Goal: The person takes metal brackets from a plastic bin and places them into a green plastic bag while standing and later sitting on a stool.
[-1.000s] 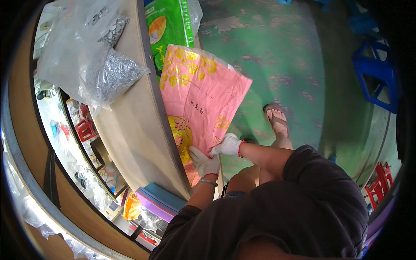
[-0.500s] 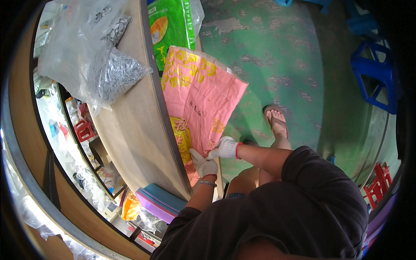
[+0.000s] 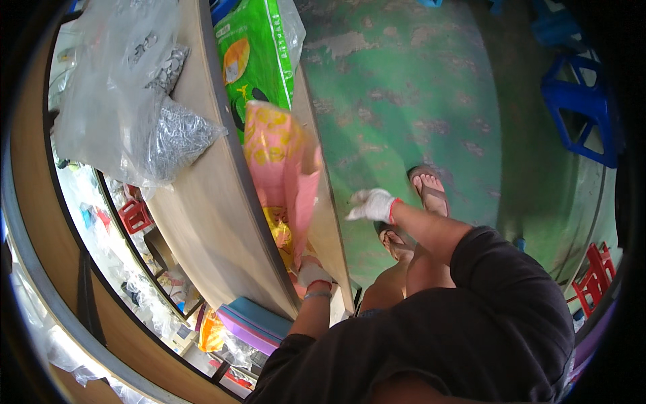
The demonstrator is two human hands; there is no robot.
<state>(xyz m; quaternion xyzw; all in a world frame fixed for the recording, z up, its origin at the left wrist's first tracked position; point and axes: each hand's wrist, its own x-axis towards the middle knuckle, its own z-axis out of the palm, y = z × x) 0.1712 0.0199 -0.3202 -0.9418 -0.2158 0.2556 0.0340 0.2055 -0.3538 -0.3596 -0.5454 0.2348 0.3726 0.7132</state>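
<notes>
Two gloved hands work at the wooden counter (image 3: 202, 202). Left of its edge lie clear bags of metal parts (image 3: 148, 128). At the edge, the left hand (image 3: 313, 273) grips the pink printed bag (image 3: 282, 175), upright and apparently unfilled. Right of it, the right hand (image 3: 373, 204) hangs open, empty.

There are 2 gloved hands, the left hand (image 3: 313, 273) and the right hand (image 3: 372, 204), 1 pink bag (image 3: 282, 182) and 1 green bag (image 3: 256, 54). Also 2 clear plastic bags (image 3: 134, 128), 2 blue stools (image 3: 582, 108), 1 red stool (image 3: 595, 279) and 2 sandalled feet (image 3: 427, 192).
</notes>
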